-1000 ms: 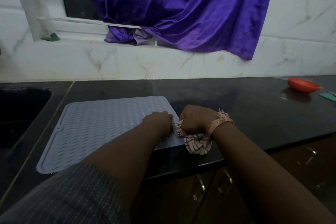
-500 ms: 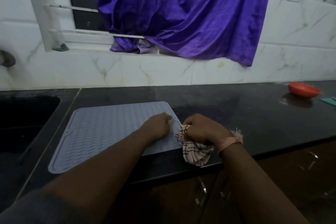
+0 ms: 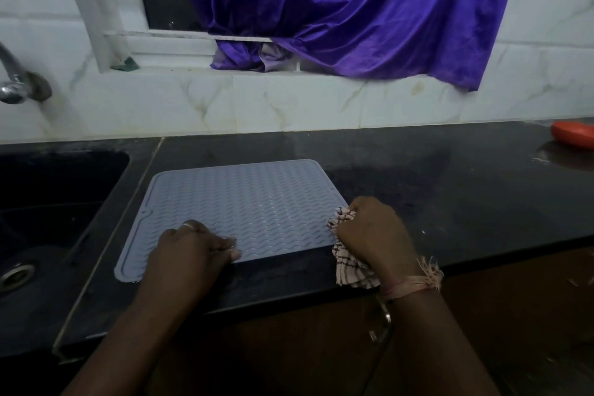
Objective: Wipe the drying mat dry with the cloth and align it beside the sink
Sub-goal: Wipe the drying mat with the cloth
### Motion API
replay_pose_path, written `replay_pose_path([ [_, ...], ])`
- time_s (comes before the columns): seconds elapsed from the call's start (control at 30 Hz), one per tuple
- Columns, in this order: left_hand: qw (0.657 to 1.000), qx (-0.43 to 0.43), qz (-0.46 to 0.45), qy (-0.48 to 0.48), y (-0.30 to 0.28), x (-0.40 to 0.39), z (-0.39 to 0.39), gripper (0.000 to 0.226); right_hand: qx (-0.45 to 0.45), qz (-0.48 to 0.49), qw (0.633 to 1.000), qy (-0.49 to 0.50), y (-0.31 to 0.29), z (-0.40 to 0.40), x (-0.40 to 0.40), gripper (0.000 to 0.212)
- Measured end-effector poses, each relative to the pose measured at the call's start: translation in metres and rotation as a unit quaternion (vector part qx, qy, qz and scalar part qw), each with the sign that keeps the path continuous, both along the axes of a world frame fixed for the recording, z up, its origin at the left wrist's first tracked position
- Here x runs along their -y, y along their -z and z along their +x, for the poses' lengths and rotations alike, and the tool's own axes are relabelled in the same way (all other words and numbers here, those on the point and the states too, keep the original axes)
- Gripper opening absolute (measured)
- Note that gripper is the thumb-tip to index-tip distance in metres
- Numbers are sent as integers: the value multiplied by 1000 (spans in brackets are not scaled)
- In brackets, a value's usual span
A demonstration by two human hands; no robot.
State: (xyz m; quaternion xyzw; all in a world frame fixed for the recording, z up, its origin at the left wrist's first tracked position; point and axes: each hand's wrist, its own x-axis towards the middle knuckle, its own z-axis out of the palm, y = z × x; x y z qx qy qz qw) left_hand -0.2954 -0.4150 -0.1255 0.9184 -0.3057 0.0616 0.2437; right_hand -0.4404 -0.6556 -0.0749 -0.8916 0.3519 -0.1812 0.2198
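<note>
The black counter (image 3: 418, 202) is carrying the grey drying mat (image 3: 244, 202), which is lying flat just right of the sink (image 3: 48, 202), with its left edge running near the sink rim but slightly skewed to it. A purple curtain (image 3: 353, 10) is hanging over the window on the far wall. The left hand (image 3: 189, 251) is resting on the near edge of the mat, its fingers (image 3: 225, 246) curled and pressing on the ribbed surface. The right hand (image 3: 376, 231) is sitting at the mat's near right corner, fingers clenched around the checked cloth (image 3: 350, 270), which is bunched and hanging past the counter's near edge. A red bowl (image 3: 572, 135) is standing at the far right.
</note>
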Motion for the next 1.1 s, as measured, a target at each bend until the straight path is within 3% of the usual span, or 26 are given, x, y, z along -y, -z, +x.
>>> replay_pose_path([
  [0.27,999,-12,35,-4,1,0,4,38,25,53,998,-26,3,16,-55,17],
  [0.43,999,-15,35,0,-1,-1,5,35,5,-1,995,-96,5,30,-95,17],
  [0.57,996,-72,22,45,-12,-22,13,28,-8,64,993,-94,-1,28,-75,20],
  [0.67,999,-22,9,-34,-22,-59,23,17,-15,53,995,-80,-5,20,-55,18],
  [0.77,992,-57,56,-94,-27,-91,23,16,-17,37,995,-88,-6,22,-60,13],
  [1.1,987,-1,118,-111,-30,-86,22,7,-1,25,985,-169,-7,54,-150,14],
])
